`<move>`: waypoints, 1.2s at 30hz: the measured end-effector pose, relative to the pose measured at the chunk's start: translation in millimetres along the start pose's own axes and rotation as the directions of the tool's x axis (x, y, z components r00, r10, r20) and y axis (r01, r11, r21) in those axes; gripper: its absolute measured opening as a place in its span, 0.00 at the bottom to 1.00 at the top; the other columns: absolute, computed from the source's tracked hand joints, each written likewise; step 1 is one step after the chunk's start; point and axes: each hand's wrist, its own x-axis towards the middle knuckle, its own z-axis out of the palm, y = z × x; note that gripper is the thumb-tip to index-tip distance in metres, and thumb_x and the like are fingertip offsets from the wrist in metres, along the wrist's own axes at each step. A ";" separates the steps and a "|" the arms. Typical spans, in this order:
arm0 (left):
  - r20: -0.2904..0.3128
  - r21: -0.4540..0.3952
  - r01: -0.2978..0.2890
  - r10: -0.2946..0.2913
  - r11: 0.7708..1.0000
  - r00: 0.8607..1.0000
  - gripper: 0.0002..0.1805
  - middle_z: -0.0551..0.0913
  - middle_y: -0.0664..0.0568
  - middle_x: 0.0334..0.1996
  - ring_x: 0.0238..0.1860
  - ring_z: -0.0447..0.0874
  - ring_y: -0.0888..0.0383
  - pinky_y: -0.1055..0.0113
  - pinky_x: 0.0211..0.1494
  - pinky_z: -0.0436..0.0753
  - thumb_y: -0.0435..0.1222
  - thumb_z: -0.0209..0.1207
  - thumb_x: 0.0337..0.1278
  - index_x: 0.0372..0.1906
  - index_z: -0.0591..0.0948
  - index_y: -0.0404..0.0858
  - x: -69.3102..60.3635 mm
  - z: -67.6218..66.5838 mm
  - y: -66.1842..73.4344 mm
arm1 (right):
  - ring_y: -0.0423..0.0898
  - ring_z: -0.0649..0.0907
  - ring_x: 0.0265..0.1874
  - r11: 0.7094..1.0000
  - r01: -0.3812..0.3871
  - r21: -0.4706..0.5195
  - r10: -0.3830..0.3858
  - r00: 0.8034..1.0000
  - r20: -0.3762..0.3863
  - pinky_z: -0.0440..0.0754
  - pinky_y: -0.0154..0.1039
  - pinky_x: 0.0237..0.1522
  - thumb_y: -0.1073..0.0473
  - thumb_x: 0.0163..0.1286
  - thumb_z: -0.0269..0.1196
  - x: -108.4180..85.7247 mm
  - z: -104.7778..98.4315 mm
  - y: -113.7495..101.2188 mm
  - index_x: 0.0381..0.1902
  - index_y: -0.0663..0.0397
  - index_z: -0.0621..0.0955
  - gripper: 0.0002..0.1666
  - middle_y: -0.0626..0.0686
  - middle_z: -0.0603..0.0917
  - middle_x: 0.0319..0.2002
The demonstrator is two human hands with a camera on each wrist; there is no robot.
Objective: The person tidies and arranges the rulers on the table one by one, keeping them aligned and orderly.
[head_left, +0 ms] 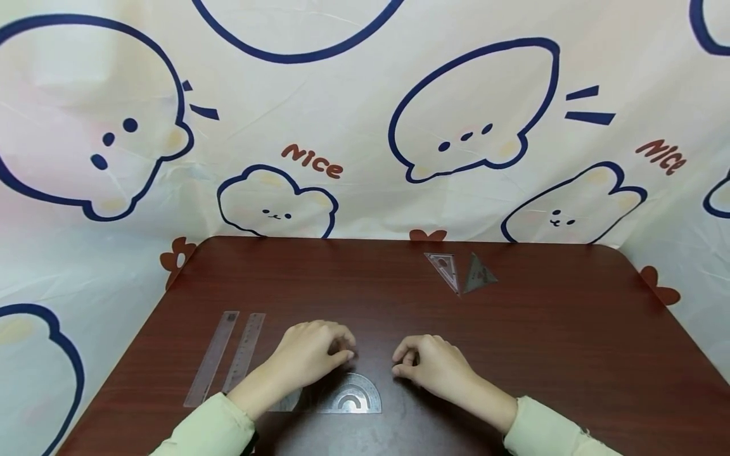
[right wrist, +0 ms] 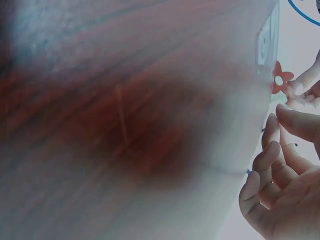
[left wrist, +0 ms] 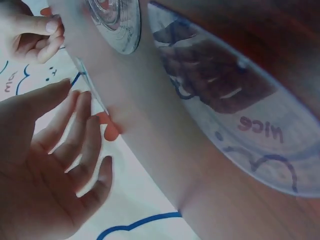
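The left hand hovers over the table with fingers loosely bent and nothing held, as the left wrist view also shows. Just below it lies a clear protractor; a second protractor is partly hidden by the left wrist. To the right, the right hand has its thumb close to loosely curled fingers, holding nothing; its palm appears in the right wrist view. Two clear rulers lie slanted and side by side left of the left hand, the nearer one partly behind the forearm.
Two set squares, one clear and one greyish, lie near the far edge of the brown table. A cloth with cartoon drawings hangs behind and at both sides.
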 end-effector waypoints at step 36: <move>-0.025 -0.021 -0.132 0.132 0.991 0.991 0.06 0.83 0.67 0.35 0.38 0.80 0.64 0.64 0.37 0.77 0.46 0.65 0.62 0.41 0.87 0.54 73.6 12.7 39.8 | 0.42 0.76 0.19 0.979 -0.198 0.048 0.202 0.972 -0.116 0.72 0.38 0.24 0.57 0.65 0.70 -11.7 -57.3 46.9 0.32 0.45 0.85 0.03 0.45 0.81 0.23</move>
